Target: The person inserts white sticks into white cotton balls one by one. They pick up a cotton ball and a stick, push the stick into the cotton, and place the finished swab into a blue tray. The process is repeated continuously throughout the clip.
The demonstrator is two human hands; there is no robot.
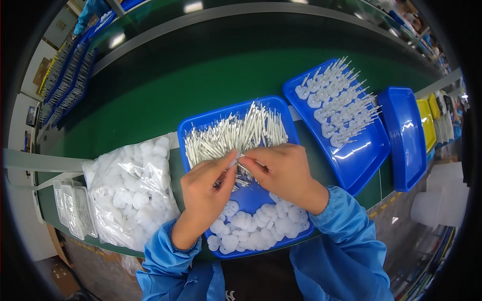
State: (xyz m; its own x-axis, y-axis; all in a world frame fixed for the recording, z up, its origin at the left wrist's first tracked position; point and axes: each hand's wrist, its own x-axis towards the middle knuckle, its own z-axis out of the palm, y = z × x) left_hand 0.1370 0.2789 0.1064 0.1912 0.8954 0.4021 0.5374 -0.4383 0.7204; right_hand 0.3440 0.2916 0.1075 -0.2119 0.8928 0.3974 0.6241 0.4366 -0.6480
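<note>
Both my hands meet over a blue tray (pixel 182 131), fingertips almost touching. My left hand (pixel 207 184) is closed in a pinch, with a bit of a small white disc (pixel 234 161) showing between thumb and forefinger. My right hand (pixel 281 168) pinches beside it; what its fingertips hold is too small to make out. Beyond the fingers, a heap of thin white rods (pixel 226 136) with wire-like ends fills the tray's far part. Loose white plastic discs (pixel 271 226) with small holes lie in its near part, below my wrists.
A clear bag of white discs (pixel 133 195) stands left, beside clear plastic boxes (pixel 75 208). To the right, a blue tray (pixel 359 168) holds rows of discs with upright rods. Stacked blue trays (pixel 404 138) lie farther right on the green bench (pixel 150 90). Filled racks (pixel 68 83) stand far left.
</note>
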